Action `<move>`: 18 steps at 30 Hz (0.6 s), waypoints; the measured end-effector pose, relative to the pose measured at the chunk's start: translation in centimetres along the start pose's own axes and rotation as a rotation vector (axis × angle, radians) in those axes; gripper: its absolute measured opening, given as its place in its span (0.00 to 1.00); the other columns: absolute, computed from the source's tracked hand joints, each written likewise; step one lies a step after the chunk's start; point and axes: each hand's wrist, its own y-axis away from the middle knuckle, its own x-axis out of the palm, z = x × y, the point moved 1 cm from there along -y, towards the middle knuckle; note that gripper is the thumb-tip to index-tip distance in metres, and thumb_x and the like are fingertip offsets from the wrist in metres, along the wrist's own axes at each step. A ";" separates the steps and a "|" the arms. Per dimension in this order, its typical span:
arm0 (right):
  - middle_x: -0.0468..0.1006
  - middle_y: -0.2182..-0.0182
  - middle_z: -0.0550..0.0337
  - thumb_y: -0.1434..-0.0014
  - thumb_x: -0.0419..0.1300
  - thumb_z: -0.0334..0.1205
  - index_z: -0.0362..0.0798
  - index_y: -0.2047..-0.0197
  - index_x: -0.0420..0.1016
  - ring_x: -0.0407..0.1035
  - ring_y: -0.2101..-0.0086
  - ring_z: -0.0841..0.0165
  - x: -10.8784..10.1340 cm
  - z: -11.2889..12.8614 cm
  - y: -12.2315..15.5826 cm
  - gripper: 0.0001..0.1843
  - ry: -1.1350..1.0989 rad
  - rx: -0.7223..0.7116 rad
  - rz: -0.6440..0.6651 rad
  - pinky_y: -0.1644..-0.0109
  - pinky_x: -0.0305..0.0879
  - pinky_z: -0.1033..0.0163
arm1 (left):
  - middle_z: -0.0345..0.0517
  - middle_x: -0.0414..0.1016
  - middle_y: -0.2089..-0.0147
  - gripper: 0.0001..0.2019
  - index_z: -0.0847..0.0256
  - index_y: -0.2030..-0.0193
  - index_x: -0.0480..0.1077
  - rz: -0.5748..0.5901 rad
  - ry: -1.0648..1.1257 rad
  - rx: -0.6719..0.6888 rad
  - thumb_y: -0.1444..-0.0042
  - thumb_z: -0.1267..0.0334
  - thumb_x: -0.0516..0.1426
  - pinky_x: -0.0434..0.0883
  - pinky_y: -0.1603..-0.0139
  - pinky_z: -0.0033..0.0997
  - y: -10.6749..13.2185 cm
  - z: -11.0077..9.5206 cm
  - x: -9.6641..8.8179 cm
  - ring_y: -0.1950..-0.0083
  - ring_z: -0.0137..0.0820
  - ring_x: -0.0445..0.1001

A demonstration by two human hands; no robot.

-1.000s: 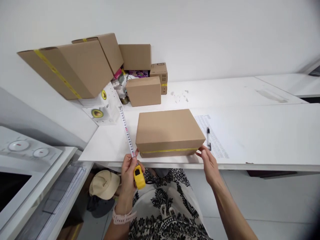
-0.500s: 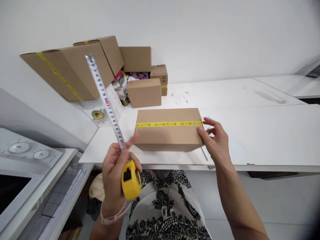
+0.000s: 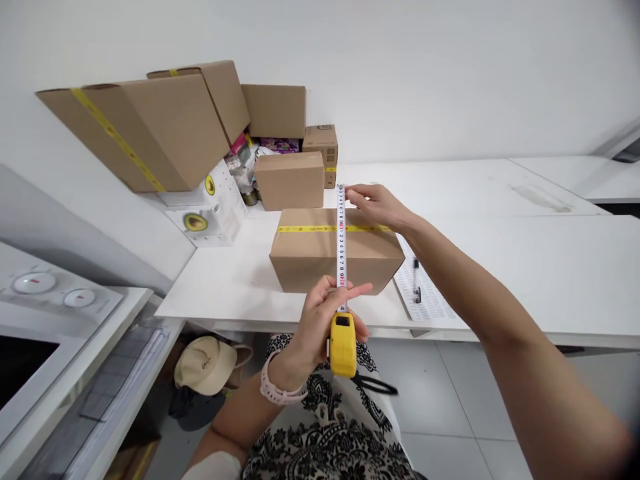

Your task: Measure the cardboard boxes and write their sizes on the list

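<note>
A yellow tape measure [image 3: 343, 347] is gripped in my left hand [image 3: 320, 320], close to the table's front edge. Its white blade [image 3: 341, 247] runs away from me across the top of a brown cardboard box [image 3: 305, 250], which is sealed with yellow printed tape. The blade crosses the short way over the box, and its metal tip passes the far edge. My right hand [image 3: 377, 203] reaches over the box with thumb and fingers closed together at the blade's tip. A black wrist strap [image 3: 375, 385] hangs from the tape measure.
Right of the box, a printed sheet [image 3: 430, 303] lies under a black pen [image 3: 417, 280]. More cardboard boxes [image 3: 290, 183] and avocado-printed white cartons [image 3: 220, 217] are stacked at back left. A white appliance with dials [image 3: 37, 283] stands at left, and a beige cap [image 3: 205, 367] sits below the table.
My left hand has brought the tape measure rightward and laid the blade over the box. My right hand has left the box's right end and moved to the blade's tip.
</note>
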 end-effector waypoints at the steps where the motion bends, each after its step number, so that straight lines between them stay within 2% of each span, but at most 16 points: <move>1: 0.83 0.50 0.55 0.32 0.54 0.51 0.48 0.52 0.84 0.73 0.50 0.58 0.3 -0.3 -0.5 0.21 -0.016 0.021 0.005 0.42 0.66 0.54 | 0.58 0.80 0.44 0.19 0.59 0.60 0.62 -0.009 0.006 -0.001 0.45 0.53 0.67 0.76 0.77 0.30 -0.2 0.0 0.1 0.79 0.28 0.78; 6: 0.83 0.57 0.54 0.33 0.59 0.51 0.48 0.52 0.83 0.73 0.59 0.66 1.5 -1.8 -2.1 0.19 -0.159 0.180 -0.086 0.50 0.70 0.59 | 0.54 0.83 0.52 0.18 0.59 0.59 0.66 -0.042 0.030 -0.029 0.46 0.54 0.68 0.74 0.78 0.29 -1.0 0.8 -0.2 0.79 0.29 0.78; 9: 0.83 0.63 0.56 0.36 0.62 0.51 0.46 0.57 0.84 0.73 0.64 0.67 1.9 -2.6 -2.6 0.17 -0.181 0.275 -0.069 0.56 0.70 0.62 | 0.52 0.83 0.58 0.16 0.60 0.58 0.71 -0.017 0.043 -0.054 0.45 0.55 0.68 0.73 0.80 0.27 -1.4 1.3 -0.5 0.79 0.29 0.78; 14: 0.82 0.69 0.58 0.42 0.68 0.47 0.45 0.65 0.85 0.71 0.68 0.68 2.0 -3.5 -3.3 0.13 -0.051 0.335 -0.037 0.61 0.68 0.63 | 0.51 0.83 0.57 0.16 0.59 0.59 0.70 -0.018 0.092 -0.074 0.46 0.56 0.69 0.74 0.80 0.26 -2.0 1.4 -0.5 0.78 0.29 0.79; 18: 0.81 0.72 0.57 0.47 0.72 0.45 0.45 0.68 0.85 0.70 0.72 0.68 1.7 -3.6 -4.0 0.11 -0.061 0.445 -0.023 0.62 0.69 0.61 | 0.52 0.82 0.56 0.18 0.59 0.58 0.69 -0.035 0.074 -0.098 0.47 0.56 0.70 0.74 0.79 0.28 -2.4 1.1 -0.2 0.79 0.29 0.78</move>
